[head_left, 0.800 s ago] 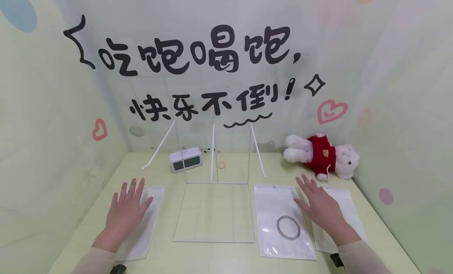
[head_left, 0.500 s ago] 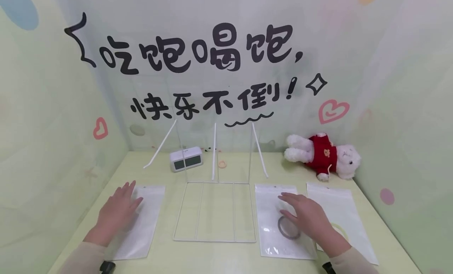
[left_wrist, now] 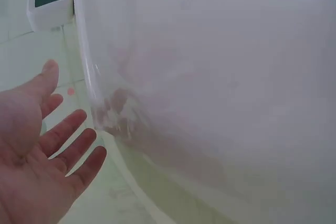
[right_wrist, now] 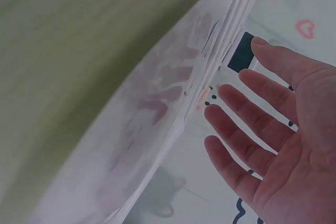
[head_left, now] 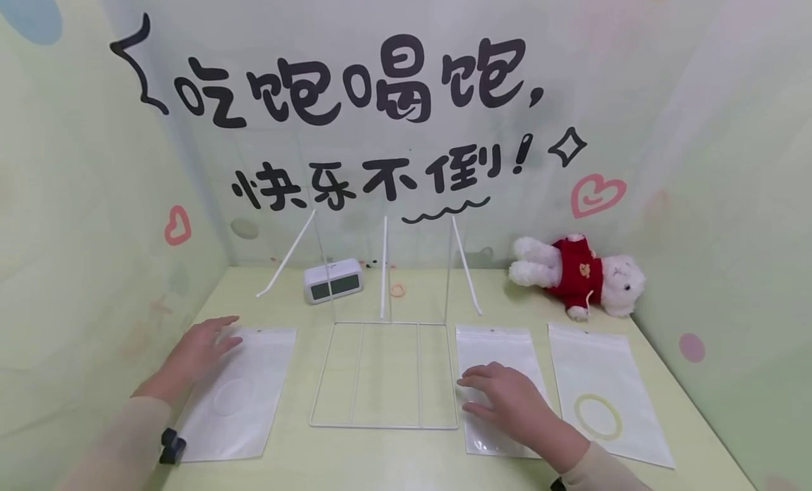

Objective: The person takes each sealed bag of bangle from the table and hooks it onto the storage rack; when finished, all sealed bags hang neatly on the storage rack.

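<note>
We find the middle bag (head_left: 497, 343) flat beneath the relaxed, empty fingers of the right hand (head_left: 510, 403), the nearer one; they point across its long axis. The left hand (head_left: 195, 349), equally empty, sits by the left bag's (head_left: 256, 399) far outer corner.

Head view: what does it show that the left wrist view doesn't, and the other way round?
Only the head view: a white plush toy in a red sweater, the rightmost white plastic bag with its pale yellow ring, and the person's right hand.
Only the left wrist view: the palm side of the person's left hand; the head view shows its back.
Both: that hand, the white box-shaped device with a dark display, and the leftmost glossy white plastic bag.
</note>
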Action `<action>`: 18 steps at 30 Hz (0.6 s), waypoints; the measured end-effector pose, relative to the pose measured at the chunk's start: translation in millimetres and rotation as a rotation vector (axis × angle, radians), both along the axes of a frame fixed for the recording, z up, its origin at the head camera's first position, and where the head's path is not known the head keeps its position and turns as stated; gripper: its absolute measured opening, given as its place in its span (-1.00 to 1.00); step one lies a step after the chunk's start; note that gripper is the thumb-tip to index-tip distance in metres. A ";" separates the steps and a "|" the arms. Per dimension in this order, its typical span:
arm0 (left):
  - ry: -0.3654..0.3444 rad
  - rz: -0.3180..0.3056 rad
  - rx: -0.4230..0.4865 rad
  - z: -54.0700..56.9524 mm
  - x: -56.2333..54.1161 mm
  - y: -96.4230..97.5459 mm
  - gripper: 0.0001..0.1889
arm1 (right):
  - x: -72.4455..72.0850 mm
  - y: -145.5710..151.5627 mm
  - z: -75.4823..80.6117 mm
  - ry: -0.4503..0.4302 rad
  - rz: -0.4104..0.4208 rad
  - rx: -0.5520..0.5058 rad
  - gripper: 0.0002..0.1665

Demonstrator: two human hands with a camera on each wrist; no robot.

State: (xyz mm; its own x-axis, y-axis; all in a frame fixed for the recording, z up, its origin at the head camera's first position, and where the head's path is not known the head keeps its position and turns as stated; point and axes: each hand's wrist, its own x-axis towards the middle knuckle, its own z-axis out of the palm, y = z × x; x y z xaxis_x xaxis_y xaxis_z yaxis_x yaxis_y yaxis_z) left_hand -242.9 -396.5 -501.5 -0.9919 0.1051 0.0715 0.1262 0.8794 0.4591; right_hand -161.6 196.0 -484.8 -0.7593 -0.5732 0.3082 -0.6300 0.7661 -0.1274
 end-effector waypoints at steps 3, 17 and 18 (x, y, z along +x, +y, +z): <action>-0.063 0.016 0.029 3.1 -7.2 -7.6 -0.33 | 0.7 -5.7 -0.7 -0.031 0.011 0.018 -0.63; -0.108 0.013 0.081 -1.7 -23.5 -38.5 -0.49 | 1.4 -16.1 -4.3 -0.031 0.057 0.073 -0.69; -0.109 0.013 0.080 -2.3 -23.8 -40.0 -0.50 | 1.3 -16.4 -4.0 -0.026 0.060 0.072 -0.69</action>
State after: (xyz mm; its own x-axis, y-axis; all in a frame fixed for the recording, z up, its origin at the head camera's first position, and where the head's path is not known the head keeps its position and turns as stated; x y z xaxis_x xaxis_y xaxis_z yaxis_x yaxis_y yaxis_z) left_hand -266.7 -436.5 -503.9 -0.9955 0.0905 -0.0287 0.0609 0.8406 0.5382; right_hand -160.4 179.6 -488.8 -0.7299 -0.6380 0.2453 -0.6725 0.7345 -0.0907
